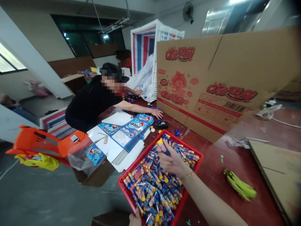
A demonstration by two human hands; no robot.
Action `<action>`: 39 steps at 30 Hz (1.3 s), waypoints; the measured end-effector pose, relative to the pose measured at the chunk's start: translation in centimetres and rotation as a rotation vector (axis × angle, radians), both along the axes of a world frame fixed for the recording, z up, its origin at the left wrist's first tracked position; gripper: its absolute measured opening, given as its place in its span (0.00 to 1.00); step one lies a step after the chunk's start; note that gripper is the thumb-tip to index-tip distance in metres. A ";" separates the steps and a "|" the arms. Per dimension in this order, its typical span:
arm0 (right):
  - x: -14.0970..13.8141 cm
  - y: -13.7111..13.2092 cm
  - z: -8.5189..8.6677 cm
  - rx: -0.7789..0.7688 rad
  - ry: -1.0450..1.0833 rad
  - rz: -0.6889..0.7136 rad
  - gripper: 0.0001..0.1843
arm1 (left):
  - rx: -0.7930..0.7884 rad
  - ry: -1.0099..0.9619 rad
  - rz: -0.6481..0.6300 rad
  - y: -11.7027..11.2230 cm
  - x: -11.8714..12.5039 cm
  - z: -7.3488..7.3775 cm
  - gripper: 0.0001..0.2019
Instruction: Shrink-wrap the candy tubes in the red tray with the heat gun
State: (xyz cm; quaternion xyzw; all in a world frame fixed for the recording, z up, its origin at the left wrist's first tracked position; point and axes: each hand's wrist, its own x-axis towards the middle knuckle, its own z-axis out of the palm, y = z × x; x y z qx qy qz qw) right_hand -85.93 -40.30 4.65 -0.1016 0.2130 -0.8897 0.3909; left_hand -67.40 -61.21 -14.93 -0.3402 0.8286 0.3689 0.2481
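A red plastic tray (196, 161) is heaped with small clear tubes (152, 199) that have blue and yellow ends. At the tray's near left corner, my left hand (135, 218) grips the rim, mostly cut off by the bottom of the view. My right hand (172, 160) is over the far part of the heap, its fingers curled and thumb raised. A small yellow-capped tube (161, 144) shows at its fingertips.
Stacked blue printed cartons (131, 130) lie left of the tray. Behind stands a large cardboard box (199, 81). Bananas (240, 185) lie on the red table (207, 201) at right. A co-worker (91, 100) leans over the table, reaching toward loose pieces. An orange chair (51, 144) is at left.
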 end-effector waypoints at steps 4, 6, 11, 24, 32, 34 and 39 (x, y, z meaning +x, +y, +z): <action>4.4 -0.1 2.1 -0.033 -0.015 -0.072 0.21 | 0.037 0.439 0.147 0.6 -1.7 6.2 0.32; 6.7 -0.9 2.8 -0.025 -0.018 -0.064 0.24 | 0.283 0.722 0.025 1.9 -2.8 12.6 0.30; 12.8 -3.5 3.7 0.060 0.006 0.009 0.33 | 0.598 0.943 -0.324 5.5 -3.4 27.3 0.25; 40.7 -8.8 8.3 0.727 0.202 -1.081 0.20 | 1.161 0.830 -0.183 1.0 16.2 29.0 0.23; 60.5 -15.9 10.3 0.799 0.104 -1.393 0.22 | 1.242 0.829 -0.456 -2.7 32.8 29.2 0.21; 64.9 -16.1 10.8 0.844 0.078 -1.475 0.21 | 1.278 0.763 -0.586 -2.5 35.9 29.6 0.21; 75.1 -16.6 11.2 0.977 0.060 -1.717 0.19 | 1.445 0.472 -0.933 -1.3 42.8 29.7 0.22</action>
